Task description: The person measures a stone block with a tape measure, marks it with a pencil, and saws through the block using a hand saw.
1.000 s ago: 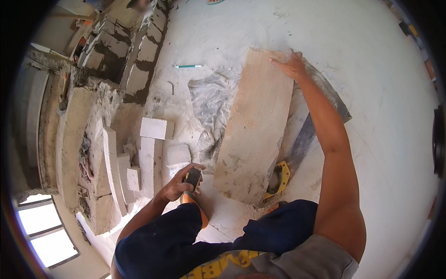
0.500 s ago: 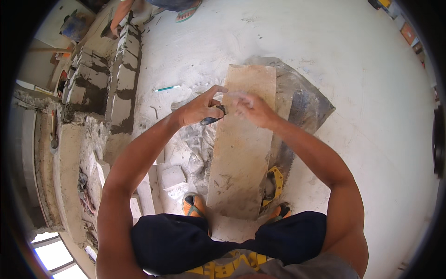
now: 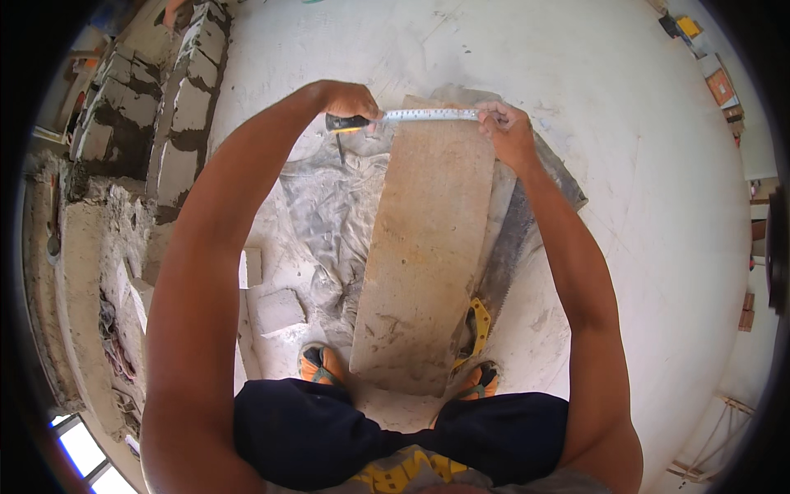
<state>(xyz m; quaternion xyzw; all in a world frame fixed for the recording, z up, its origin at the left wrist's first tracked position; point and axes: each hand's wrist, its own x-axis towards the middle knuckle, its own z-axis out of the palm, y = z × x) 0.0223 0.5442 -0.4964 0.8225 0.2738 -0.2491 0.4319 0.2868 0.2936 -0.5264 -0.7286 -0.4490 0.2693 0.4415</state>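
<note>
My left hand [image 3: 354,100] grips the black and yellow case of a tape measure [image 3: 346,123] just left of the far end of a long tan board [image 3: 424,247]. From the case a white tape blade [image 3: 432,115] runs straight across that far end. At the board's far right corner, my right hand [image 3: 512,138] pinches the free end of the blade between thumb and fingers. Beside the board's right edge lies a handsaw [image 3: 512,255] with a yellow handle frame, part of it tucked against or under the board.
Crumpled, dusty plastic sheeting [image 3: 317,210] spreads left of the board, with a broken block piece [image 3: 278,311] nearer me. A mortared block wall [image 3: 185,107] stands at the far left. My sandalled feet [image 3: 321,364] flank the board's near end.
Both hands have moved farther away and apart. The tape blade is now drawn out across the board's far end, its tip in my right hand's pinch.
</note>
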